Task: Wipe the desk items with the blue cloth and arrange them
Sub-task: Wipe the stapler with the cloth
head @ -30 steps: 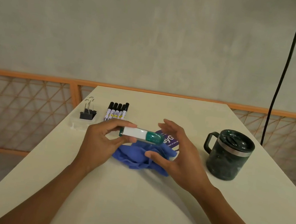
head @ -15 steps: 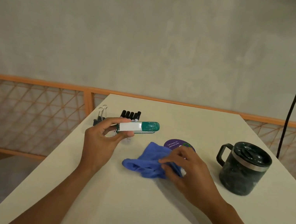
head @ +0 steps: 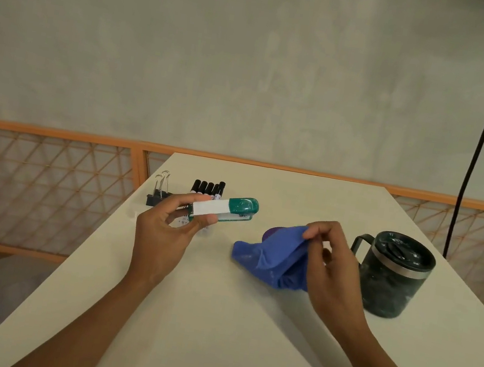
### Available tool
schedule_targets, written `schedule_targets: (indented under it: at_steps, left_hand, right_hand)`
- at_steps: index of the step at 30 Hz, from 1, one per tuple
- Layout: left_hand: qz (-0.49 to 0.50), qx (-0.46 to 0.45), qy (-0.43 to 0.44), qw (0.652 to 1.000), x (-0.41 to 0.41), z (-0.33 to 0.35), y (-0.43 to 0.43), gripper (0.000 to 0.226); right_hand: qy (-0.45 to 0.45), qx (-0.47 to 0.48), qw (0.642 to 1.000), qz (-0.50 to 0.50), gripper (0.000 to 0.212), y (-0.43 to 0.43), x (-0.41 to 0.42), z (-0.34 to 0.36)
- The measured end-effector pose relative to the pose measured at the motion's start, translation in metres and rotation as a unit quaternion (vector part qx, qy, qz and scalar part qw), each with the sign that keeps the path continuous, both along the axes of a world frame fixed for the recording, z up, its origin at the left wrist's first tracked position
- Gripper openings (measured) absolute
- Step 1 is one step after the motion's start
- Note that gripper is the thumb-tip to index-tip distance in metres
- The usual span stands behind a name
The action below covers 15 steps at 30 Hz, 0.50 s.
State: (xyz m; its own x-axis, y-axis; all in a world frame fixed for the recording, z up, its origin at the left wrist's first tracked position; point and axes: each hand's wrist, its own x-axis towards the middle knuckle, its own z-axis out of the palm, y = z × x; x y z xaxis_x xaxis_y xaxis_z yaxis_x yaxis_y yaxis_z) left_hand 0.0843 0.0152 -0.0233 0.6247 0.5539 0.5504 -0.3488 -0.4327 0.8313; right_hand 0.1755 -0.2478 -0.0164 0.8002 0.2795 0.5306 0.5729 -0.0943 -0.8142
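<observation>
My left hand (head: pixel 165 230) holds a green and white stapler (head: pixel 225 209) above the table, pinched at its white end between thumb and fingers. My right hand (head: pixel 328 260) pinches the top edge of the blue cloth (head: pixel 267 258) and lifts it, while the cloth's lower part still lies on the table. A purple round coaster (head: pixel 270 234) shows just behind the cloth. Several black markers (head: pixel 208 189) lie side by side at the far left, partly hidden by the stapler. Black binder clips (head: pixel 158 194) sit beside them.
A dark lidded mug (head: pixel 394 275) with a handle stands right of my right hand. The white table (head: pixel 210 337) has an edge close on the left, with an orange lattice fence (head: pixel 44 183) beyond. A black cable (head: pixel 478 141) hangs at the right.
My left hand has carried the stapler left, away from the cloth. My right hand took hold of the cloth's edge and raised it.
</observation>
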Motion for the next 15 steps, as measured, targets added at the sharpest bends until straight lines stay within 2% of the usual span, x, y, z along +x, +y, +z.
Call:
schedule_targets:
  at_steps: [2, 4, 8, 11, 15]
  left_hand:
    - [0.002, -0.002, -0.002, 1.000, 0.000, 0.000, 0.000, 0.038]
    - [0.001, -0.009, -0.008, 1.000, 0.000, 0.001, -0.001, 0.037]
    - [-0.008, -0.029, -0.015, 0.999, 0.000, 0.002, -0.003, 0.037]
    - [-0.005, -0.022, -0.015, 1.000, 0.000, 0.002, -0.005, 0.039]
    - [0.007, 0.003, -0.025, 1.000, 0.000, 0.002, -0.014, 0.040]
  right_hand:
    - [0.049, 0.095, 0.994, 0.007, 0.023, -0.003, 0.000, 0.009]
    - [0.090, 0.147, 0.985, 0.024, 0.023, -0.006, 0.001, 0.013]
    - [0.109, 0.086, 0.988, 0.070, 0.025, -0.005, -0.001, 0.009]
    - [0.071, 0.029, 0.995, 0.064, 0.029, -0.003, -0.001, 0.009]
    - [0.043, 0.027, 0.998, 0.039, 0.016, -0.003, -0.001, 0.010]
